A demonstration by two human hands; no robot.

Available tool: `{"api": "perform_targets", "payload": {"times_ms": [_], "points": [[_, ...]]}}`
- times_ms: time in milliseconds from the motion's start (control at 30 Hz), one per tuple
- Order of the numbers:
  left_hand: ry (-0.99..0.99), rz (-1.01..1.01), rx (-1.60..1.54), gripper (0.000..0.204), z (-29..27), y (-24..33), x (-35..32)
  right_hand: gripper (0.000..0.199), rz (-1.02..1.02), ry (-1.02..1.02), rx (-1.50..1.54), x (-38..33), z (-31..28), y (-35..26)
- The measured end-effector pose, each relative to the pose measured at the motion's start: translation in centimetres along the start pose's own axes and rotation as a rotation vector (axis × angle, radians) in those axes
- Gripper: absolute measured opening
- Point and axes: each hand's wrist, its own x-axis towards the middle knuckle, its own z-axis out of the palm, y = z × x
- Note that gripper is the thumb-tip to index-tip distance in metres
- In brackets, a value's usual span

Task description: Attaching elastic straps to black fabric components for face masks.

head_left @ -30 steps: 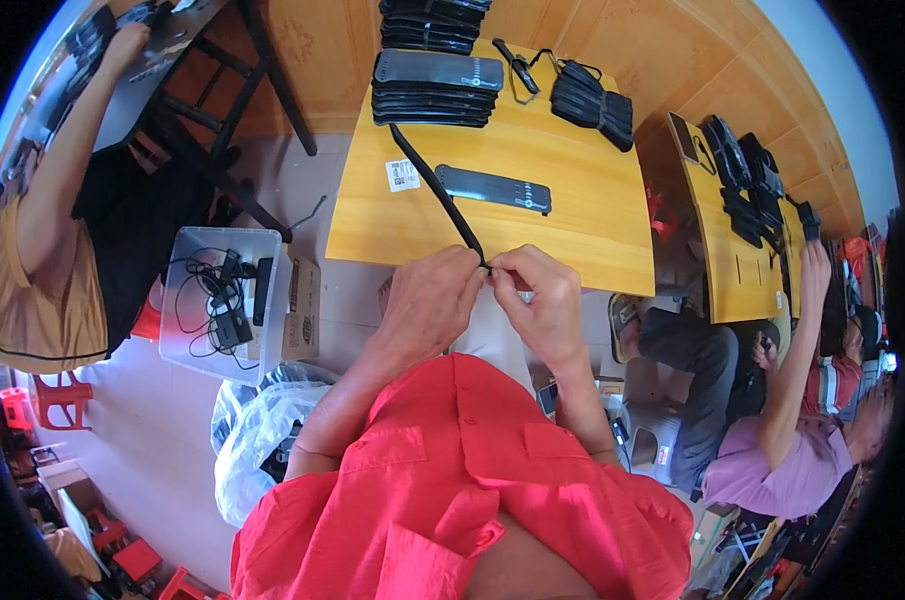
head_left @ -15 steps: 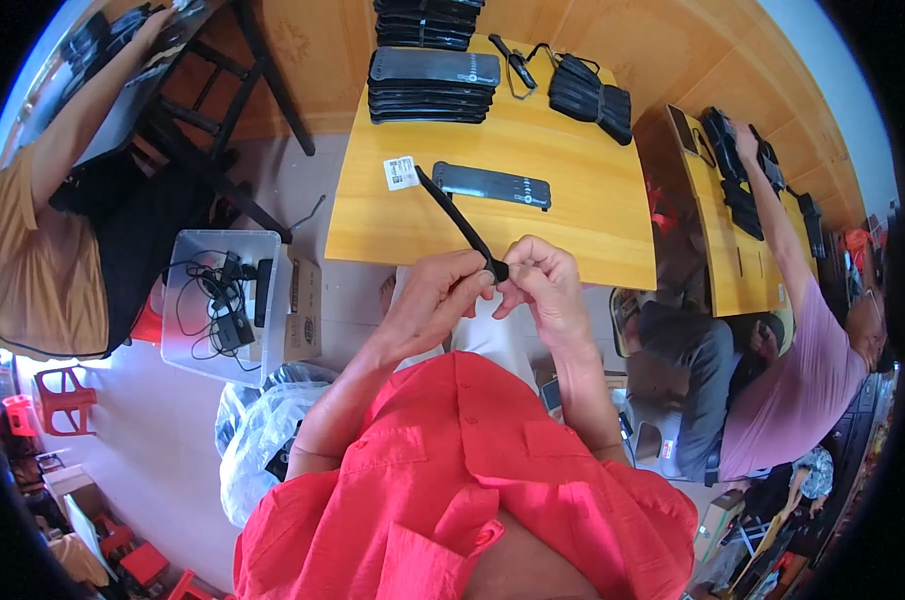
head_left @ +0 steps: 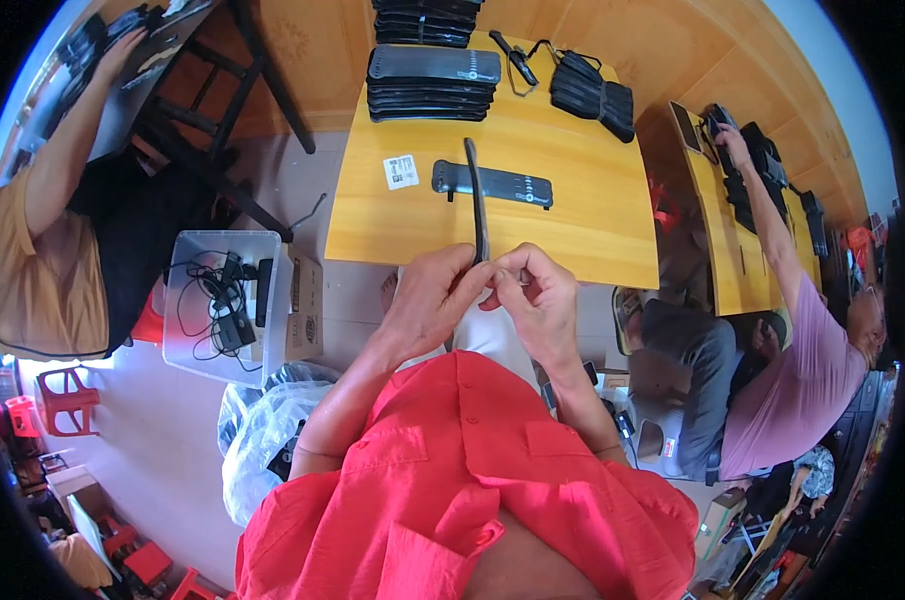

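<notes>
A long, narrow black strap (head_left: 477, 205) stands up from between my hands, its far tip over the table. My left hand (head_left: 430, 298) is closed round its lower end, thumb toward the right. My right hand (head_left: 538, 305) pinches at that same end, fingertips against my left thumb; the fingers hide the exact grip. Beyond the strap, a flat black panel (head_left: 517, 187) with small printed marks lies on the yellow table (head_left: 582, 235). Left of it lies a white square label (head_left: 400, 172) with a printed code.
Stacked black panels (head_left: 432, 85) stand at the back, with another stack (head_left: 427, 22) behind. A tied black bundle (head_left: 592, 97) and a black corded item (head_left: 515, 65) lie back right. A clear bin (head_left: 177, 335) of cables is left. Two people work at side tables.
The strap has swung from leaning left to nearly upright, its far tip now nearer the panel. My hands have drawn slightly closer together, and the label lies uncovered.
</notes>
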Motion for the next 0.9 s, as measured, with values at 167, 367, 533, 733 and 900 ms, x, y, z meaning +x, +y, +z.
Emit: {"api": "perform_targets", "payload": {"times_ms": [167, 367, 533, 733, 900], "points": [[-0.014, 0.045, 0.051, 0.021, 0.0, 0.3, 0.0, 0.002, -0.128, 0.065, -0.216, 0.3, 0.2, 0.1], [-0.045, 0.003, -0.225, 0.02, -0.5, 0.4, -0.4, 0.006, 0.285, -0.137, 0.372, 1.1, -0.8, -1.6], [0.013, -0.019, -0.252, 0.022, 0.1, 0.9, -0.6, 0.01, 0.022, -0.08, 0.156, -0.1, 0.1, -2.1], [-0.043, -0.049, -0.227, 0.025, 0.0, 0.6, -1.3, 0.012, -0.428, -0.159, -0.388, 0.1, -0.6, -0.9], [-0.171, -0.076, -0.327, 0.027, -0.4, -0.1, -1.6, 0.017, -0.248, -0.146, -0.222, -1.3, -0.9, -0.3]]}}
